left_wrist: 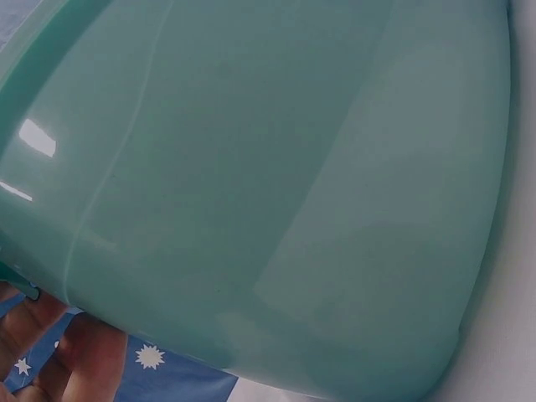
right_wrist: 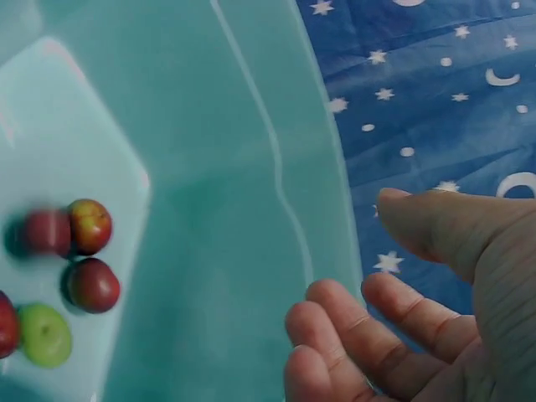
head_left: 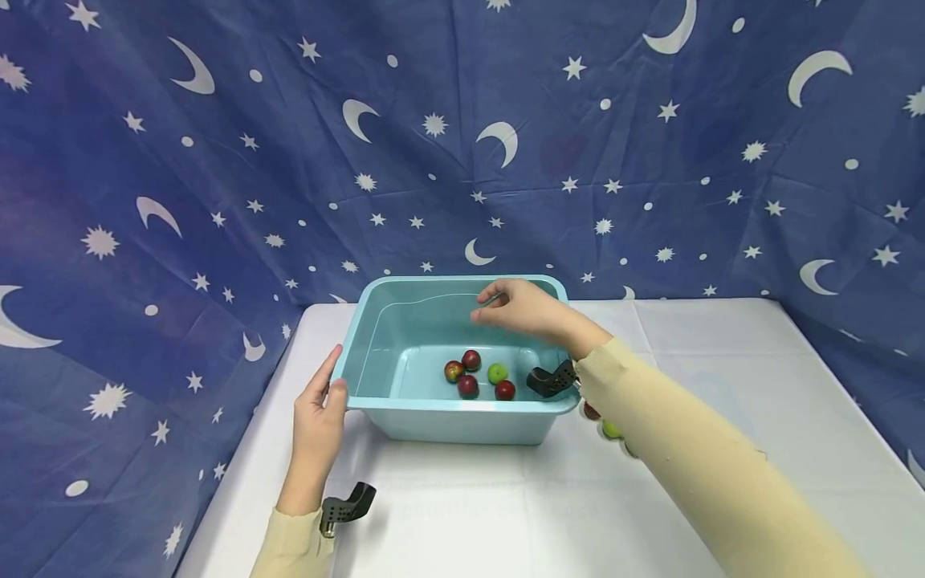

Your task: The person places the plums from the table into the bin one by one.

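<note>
A light blue plastic basin stands on the white table. My left hand holds its left rim near the front corner; in the left wrist view, fingers show at the basin's edge. Above the basin's back right part is my right hand, fingers loosely bent and apart, with nothing between them in the right wrist view. Several small round fruits lie on the basin floor: a green one, a red-yellow one and dark red ones. One red fruit looks blurred in the right wrist view.
Right of the basin, a red fruit and a green fruit lie on the white tablecloth, partly hidden by my right sleeve. A blue cloth with moons and stars hangs behind and along the left side.
</note>
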